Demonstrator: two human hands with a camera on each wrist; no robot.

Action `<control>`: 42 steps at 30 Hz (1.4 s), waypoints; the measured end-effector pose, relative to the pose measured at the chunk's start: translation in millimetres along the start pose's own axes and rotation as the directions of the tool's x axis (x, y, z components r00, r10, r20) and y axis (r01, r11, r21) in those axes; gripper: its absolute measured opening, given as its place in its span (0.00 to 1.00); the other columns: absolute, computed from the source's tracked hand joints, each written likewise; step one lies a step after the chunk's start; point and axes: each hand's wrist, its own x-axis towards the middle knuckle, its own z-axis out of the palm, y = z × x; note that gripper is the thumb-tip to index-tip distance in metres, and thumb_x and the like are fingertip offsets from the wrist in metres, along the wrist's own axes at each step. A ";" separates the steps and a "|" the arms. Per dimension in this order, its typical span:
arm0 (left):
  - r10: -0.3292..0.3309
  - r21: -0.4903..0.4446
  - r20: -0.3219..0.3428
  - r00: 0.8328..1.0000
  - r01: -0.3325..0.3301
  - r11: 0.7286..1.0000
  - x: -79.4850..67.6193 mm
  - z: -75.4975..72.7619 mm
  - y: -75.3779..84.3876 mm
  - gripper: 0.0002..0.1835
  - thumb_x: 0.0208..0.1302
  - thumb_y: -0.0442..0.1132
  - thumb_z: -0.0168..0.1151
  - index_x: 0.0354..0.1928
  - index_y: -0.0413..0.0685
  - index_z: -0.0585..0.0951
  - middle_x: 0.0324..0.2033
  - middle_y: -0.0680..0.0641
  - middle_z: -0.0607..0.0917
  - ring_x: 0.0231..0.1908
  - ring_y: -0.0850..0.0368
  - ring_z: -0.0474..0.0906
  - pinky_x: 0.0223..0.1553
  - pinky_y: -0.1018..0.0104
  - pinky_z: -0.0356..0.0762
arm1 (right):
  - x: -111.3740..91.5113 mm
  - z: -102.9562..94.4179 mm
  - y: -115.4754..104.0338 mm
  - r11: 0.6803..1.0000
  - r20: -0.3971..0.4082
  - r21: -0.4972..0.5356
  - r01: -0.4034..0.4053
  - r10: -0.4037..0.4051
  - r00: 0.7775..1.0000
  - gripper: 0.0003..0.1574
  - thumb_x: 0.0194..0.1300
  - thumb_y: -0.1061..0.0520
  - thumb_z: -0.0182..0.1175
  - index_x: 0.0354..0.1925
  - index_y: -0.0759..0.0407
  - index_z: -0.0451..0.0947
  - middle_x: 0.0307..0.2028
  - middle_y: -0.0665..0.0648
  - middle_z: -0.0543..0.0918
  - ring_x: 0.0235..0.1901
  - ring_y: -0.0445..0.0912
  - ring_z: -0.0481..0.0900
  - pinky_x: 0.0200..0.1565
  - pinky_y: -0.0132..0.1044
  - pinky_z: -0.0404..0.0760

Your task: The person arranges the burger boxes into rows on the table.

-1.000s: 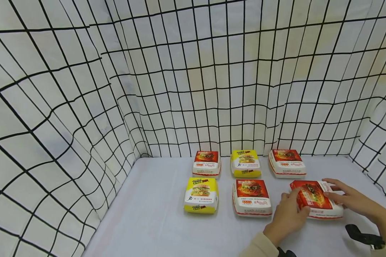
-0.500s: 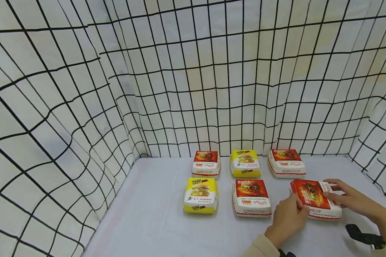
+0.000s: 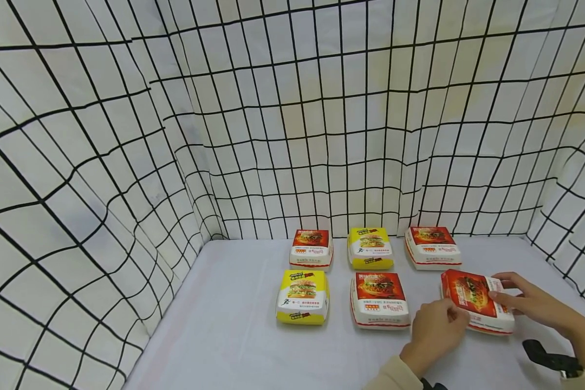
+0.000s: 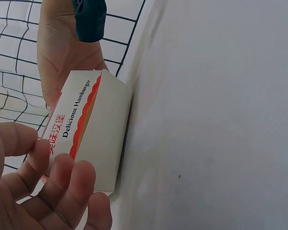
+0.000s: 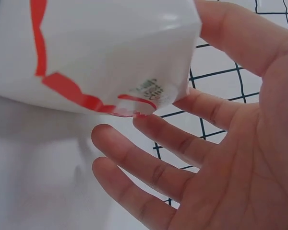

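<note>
A red and white hamburger box (image 3: 480, 295) sits at the right of the front row, turned at a slight angle. My right hand (image 3: 536, 303) grips its right end, thumb on the top and index fingertip at the side; in the right wrist view the lower fingers extend free below the box corner (image 5: 110, 52). My left hand (image 3: 436, 327) is at the front left corner of the box, fingers curled. The left wrist view shows my left thumb and index finger (image 4: 38, 155) pinching at the edge of the box (image 4: 93, 129), with the other fingers in front of its side.
Left of the held box stand another red and white box (image 3: 380, 300) and a yellow box (image 3: 302, 298). Behind are a red box (image 3: 312, 249), a yellow box (image 3: 370, 249) and a red box (image 3: 433, 248). Black netting (image 3: 329, 165) over white sheeting borders the white table (image 3: 224, 325).
My left fingers have come off the top of the box and curled at its front left corner. The box has turned slightly clockwise. My right hand keeps its hold.
</note>
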 end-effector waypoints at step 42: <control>-0.093 0.001 -0.004 0.996 0.093 0.996 0.5 7.7 0.2 0.31 0.60 0.52 0.70 0.63 0.64 0.70 0.49 0.56 0.71 0.48 0.62 0.77 0.49 0.62 0.79 | -4.7 -4.9 4.0 1.000 -0.038 0.009 0.009 -0.009 0.999 0.34 0.84 0.46 0.37 0.66 0.75 0.64 0.58 0.77 0.75 0.40 0.40 0.75 0.38 0.37 0.79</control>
